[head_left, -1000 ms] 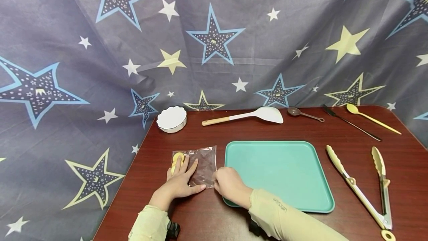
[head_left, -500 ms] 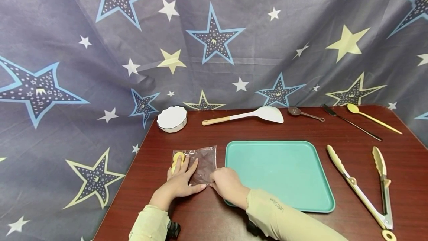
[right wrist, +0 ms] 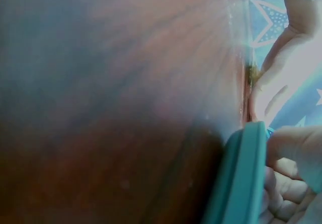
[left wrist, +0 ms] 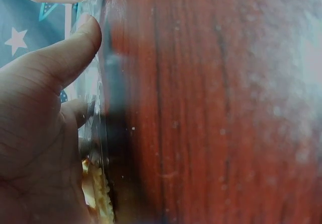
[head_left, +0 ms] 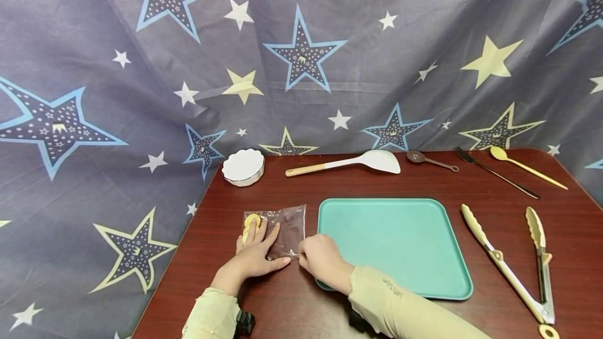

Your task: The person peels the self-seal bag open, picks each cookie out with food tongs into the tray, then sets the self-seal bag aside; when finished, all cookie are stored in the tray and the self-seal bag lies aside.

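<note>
A clear plastic bag (head_left: 293,224) lies on the table, with yellow round pieces (head_left: 252,219) at its left end; the left wrist view shows a ridged yellow edge (left wrist: 104,196) below the palm. My left hand (head_left: 252,261) rests on the bag with fingers spread, partly covering the pieces. Its thumb (left wrist: 75,50) reaches the bag's near side. At the near right corner, my right hand (head_left: 324,258) has curled fingers pinching the bag's edge; the fingertips are mostly hidden in the head view. That hand overlaps the left rim of a teal tray (head_left: 391,247).
Behind the bag stands a white fluted dish (head_left: 243,166). Along the back lie a white turner (head_left: 348,162), a brown measuring spoon (head_left: 431,161), a dark slim-handled utensil (head_left: 497,174) and a yellow spoon (head_left: 527,167). Spread tongs (head_left: 509,271) lie right of the tray.
My right hand has shifted slightly left along the bag's edge, and the near right corner of the bag has drawn inward. My left hand stays in place on the bag.
</note>
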The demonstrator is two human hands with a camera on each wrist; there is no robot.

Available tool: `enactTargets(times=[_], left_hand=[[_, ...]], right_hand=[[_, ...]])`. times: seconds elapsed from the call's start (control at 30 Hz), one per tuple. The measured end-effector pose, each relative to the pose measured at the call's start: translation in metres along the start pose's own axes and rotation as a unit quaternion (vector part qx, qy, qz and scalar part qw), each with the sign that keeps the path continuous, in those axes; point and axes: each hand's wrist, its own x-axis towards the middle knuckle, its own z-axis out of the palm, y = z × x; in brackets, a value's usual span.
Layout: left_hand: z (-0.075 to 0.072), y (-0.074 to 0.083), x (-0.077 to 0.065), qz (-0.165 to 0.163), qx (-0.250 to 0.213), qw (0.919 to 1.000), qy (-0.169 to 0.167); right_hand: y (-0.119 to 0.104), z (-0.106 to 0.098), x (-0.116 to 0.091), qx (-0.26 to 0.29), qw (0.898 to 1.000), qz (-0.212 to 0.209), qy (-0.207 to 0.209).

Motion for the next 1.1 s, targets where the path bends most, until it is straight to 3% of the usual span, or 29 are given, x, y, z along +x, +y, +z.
enactTargets(times=[0.3,0.57,1.1], left_hand=[[0.0023,-0.0016,0.0021,-0.009,-0.011,0.9999,-0.007],[0.0036,-0.0046,0.0039,-0.006,-0.023,0.9997,-0.011],[0.0006,-0.0019,0.0033,-0.008,-0.011,0.9998,-0.014]], right_hand=[[-0.0004,-0.0066,-0.0011,0.071,0.997,0.026,0.027],[0.0027,-0.0072,-0.0009,0.106,0.993,0.044,0.009],[0.0082,-0.0088,-0.0057,0.14,0.987,0.082,0.018]])
